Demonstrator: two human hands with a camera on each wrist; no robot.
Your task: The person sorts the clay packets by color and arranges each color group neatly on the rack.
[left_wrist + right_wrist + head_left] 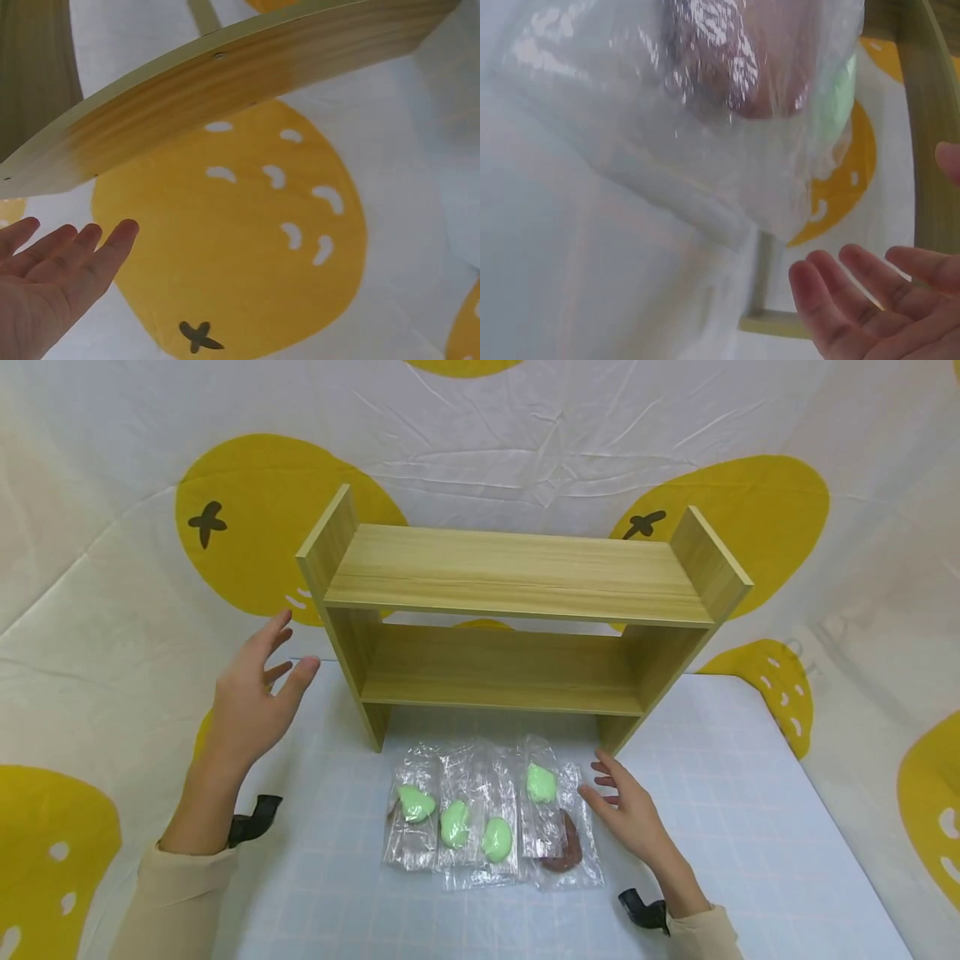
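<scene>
My left hand (253, 697) is raised beside the left panel of a two-tier wooden shelf (517, 572), its fingers loosely spread and holding nothing. In the left wrist view its fingers (105, 259) are apart from the shelf's side panel (187, 97). Close to the shelf's right foot, my right hand (630, 810) hovers with relaxed fingers beside several clear plastic bags. Green lumps (542, 783) show in these bags, and a brown piece (566, 847) lies in the rightmost one. The right wrist view shows the open fingers (817, 300) just apart from a bag (667, 150).
A pale checked cloth covers the table (330, 893). Behind the shelf hangs a white curtain (465, 443) with large yellow printed shapes. A black band piece (255, 820) is on the left wrist, and a similar black piece (643, 910) on the right.
</scene>
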